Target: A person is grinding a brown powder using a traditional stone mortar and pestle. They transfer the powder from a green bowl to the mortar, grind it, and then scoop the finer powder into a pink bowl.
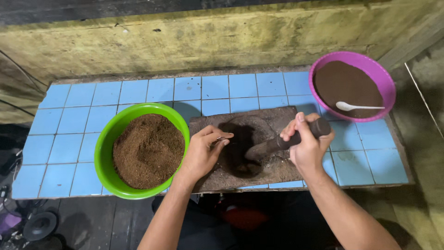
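- Right hand, lower centre, clamps the pestle in the stone mortar.
- Left hand pinches a small spoon; hard strokes could scatter powder.

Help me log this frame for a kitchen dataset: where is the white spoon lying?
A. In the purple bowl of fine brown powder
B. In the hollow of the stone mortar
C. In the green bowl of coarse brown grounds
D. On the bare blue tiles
A: the white spoon rests on the fine brown powder inside the purple bowl at the far right of the tiled counter, well apart from both hands.
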